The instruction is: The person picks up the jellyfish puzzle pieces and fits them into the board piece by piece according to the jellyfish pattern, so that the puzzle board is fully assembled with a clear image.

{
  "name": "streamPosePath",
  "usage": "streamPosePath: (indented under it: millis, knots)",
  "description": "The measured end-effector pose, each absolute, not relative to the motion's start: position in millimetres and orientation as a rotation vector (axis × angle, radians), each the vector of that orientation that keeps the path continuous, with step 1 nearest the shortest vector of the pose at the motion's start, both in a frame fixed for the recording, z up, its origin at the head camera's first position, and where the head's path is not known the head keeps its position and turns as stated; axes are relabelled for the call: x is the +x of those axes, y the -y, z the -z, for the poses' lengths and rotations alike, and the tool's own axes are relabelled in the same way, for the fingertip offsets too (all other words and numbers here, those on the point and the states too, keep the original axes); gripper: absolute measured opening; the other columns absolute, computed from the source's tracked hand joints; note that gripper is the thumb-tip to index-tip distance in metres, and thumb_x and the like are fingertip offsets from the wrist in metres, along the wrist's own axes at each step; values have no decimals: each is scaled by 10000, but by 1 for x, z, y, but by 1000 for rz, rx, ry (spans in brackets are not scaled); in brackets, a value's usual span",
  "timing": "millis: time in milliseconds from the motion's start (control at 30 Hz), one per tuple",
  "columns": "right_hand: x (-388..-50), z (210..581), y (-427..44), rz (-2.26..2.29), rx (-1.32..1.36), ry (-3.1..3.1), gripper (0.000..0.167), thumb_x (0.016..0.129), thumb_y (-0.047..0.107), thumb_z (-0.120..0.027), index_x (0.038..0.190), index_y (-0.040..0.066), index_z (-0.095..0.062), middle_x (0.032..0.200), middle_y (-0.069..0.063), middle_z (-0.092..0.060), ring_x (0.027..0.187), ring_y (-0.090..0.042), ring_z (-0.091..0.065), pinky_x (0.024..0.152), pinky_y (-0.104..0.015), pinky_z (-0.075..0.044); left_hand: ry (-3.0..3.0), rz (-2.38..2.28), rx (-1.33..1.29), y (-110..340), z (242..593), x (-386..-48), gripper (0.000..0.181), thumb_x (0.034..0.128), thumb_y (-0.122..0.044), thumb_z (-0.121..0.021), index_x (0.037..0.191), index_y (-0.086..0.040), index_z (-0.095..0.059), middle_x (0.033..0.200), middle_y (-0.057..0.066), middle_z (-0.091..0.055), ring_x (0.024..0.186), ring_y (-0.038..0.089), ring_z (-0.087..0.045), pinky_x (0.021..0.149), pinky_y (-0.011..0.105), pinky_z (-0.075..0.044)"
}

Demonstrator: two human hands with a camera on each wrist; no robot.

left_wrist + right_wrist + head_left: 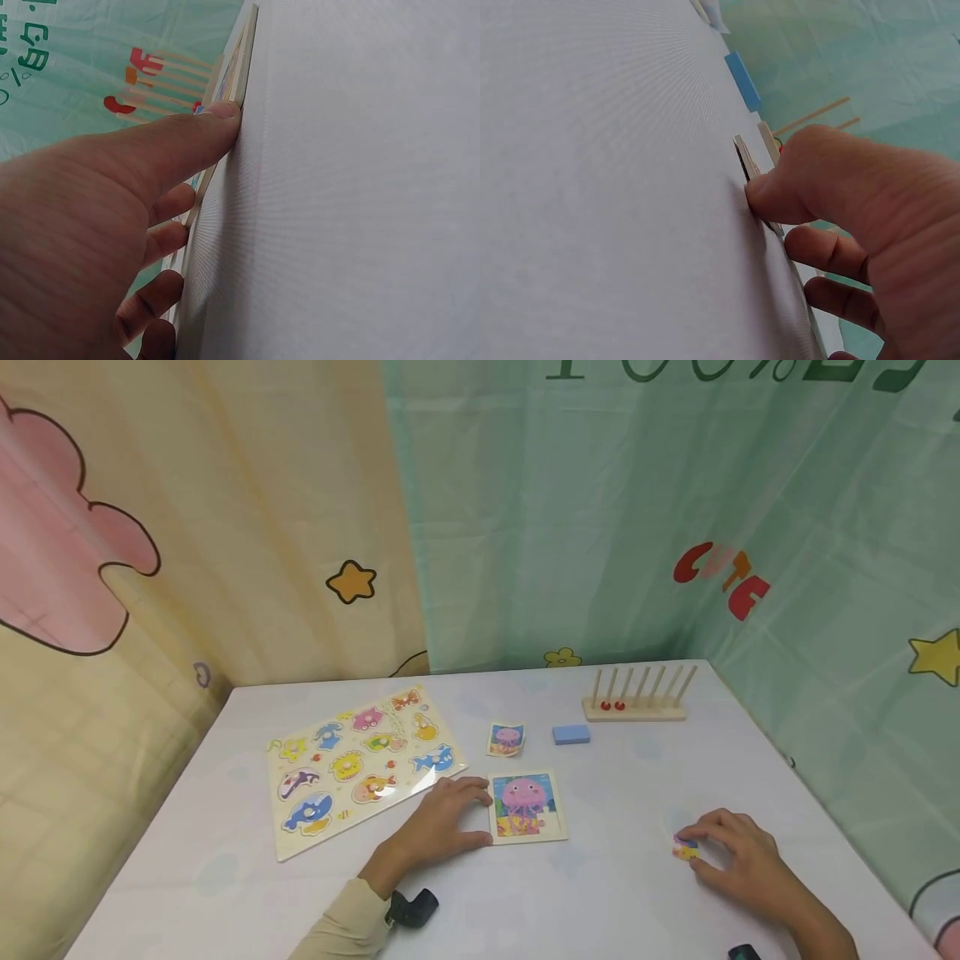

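Note:
My left hand (446,822) touches the left edge of a square jigsaw puzzle (558,817) with a wooden frame and a pink jellyfish picture. Its thumb is against the frame near the lower left corner, the fingers spread higher up that edge. A pale gap shows at the picture's lower right. Off to the right, my right hand (738,860) pinches a small purple and yellow puzzle piece (685,848) between thumb and finger, at the tabletop. In the right wrist view the piece (742,159) appears edge-on, partly hidden by the thumb.
A large peg puzzle board (337,793) with sea animals lies at the left. Behind the jigsaw are a small jellyfish picture card (506,740) and a blue block (572,735). A wooden peg rack (633,714) with two red beads stands at the back right. Curtains surround the table.

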State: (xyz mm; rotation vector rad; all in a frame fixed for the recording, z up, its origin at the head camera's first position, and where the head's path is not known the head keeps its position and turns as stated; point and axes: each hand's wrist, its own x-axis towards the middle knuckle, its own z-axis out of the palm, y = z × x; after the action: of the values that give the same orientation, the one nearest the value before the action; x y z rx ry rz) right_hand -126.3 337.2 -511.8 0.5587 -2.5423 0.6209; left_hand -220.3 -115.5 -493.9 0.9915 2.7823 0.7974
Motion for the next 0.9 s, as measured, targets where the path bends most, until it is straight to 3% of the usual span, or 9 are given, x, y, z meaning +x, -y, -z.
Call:
streamPosePath:
  millis: [133, 333, 533, 733, 900]
  knots:
    - [-125, 511, -337, -658, 483, 2578, 513, 573, 44, -907, 1008, 223, -702, 1003, 117, -606, 912, -149, -519, 706, -389, -407, -2769, -808, 986, 116, 494, -219, 484, 856, -428, -798, 1254, -198, -648, 1482, -17, -505, 1299, 228, -451, 1063, 475, -383]
    - [-130, 505, -333, -665, 433, 2641, 430, 617, 58, -914, 929, 243, -682, 986, 125, -594, 920, -201, -534, 722, -429, -419, -2790, -809, 1019, 116, 493, -221, 475, 852, -406, -806, 1240, -177, -656, 1465, 16, -522, 1324, 261, -448, 1062, 508, -380]
    - [-151, 494, -307, -706, 666, 2634, 410, 655, 54, -913, 962, 218, -695, 1008, 156, -588, 945, -102, -596, 858, -164, -458, -2802, -815, 1016, 117, 493, -223, 461, 846, -394, -814, 1223, -178, -661, 1452, 17, -533, 1325, 268, -448, 1052, 511, -385]
    - [-182, 478, -245, -740, 792, 2819, 286, 754, 152, -864, 969, 213, -686, 1007, 167, -562, 922, -64, -577, 819, -328, -549, -2775, -831, 1008, 115, 493, -221, 460, 852, -385, -813, 1231, -178, -656, 1457, 20, -529, 1333, 267, -444, 1061, 507, -379]
    - [-204, 473, -197, -706, 943, 2869, 227, 793, 216, -832, 968, 178, -692, 983, 118, -570, 866, -77, -540, 777, -303, -529, -2778, -821, 1002, 115, 494, -220, 462, 851, -386, -813, 1232, -179, -654, 1457, 21, -529, 1319, 266, -448, 1062, 498, -383]
